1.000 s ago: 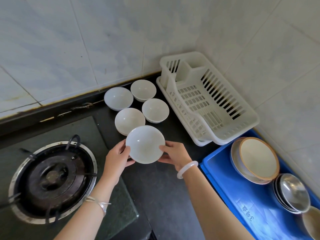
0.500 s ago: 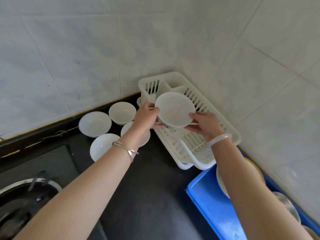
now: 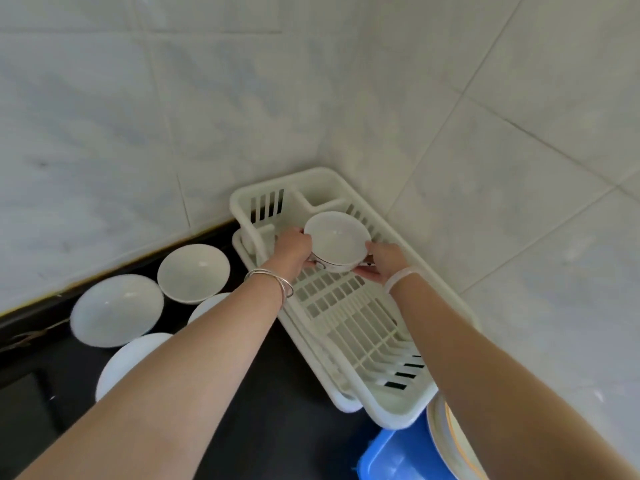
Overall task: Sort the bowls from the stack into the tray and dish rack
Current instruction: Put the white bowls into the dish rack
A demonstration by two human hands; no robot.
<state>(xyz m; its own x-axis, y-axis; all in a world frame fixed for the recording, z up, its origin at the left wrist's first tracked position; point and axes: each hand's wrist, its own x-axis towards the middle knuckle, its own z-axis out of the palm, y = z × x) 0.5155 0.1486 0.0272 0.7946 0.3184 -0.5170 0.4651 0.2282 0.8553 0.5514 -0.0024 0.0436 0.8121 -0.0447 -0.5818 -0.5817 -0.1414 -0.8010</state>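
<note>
Two hands are holding one white bowl (image 3: 335,241) over the far end of the white dish rack (image 3: 349,317): the left hand (image 3: 291,247) is pressing its fingers against the bowl's left side, the right hand (image 3: 382,259) is cupping the right side from below, both closed on it. Half a second ago the bowl was sitting higher and nearer the rack's middle; it is now lying lower and deeper in, close to the slotted end wall, though whether it is touching the rack's grid cannot be told. Four other white bowls are resting on the dark counter (image 3: 277,427) left of the rack: a far bowl (image 3: 193,271), a wide bowl (image 3: 117,310), a near bowl (image 3: 128,362) and a fourth bowl (image 3: 207,308) partly hidden behind the left forearm. At lower right a blue tray (image 3: 391,459) is showing, with a stack of plates (image 3: 446,441) at its edge. Silver bangles (image 3: 277,282) are circling the left wrist, a pale bracelet (image 3: 401,277) the right
</note>
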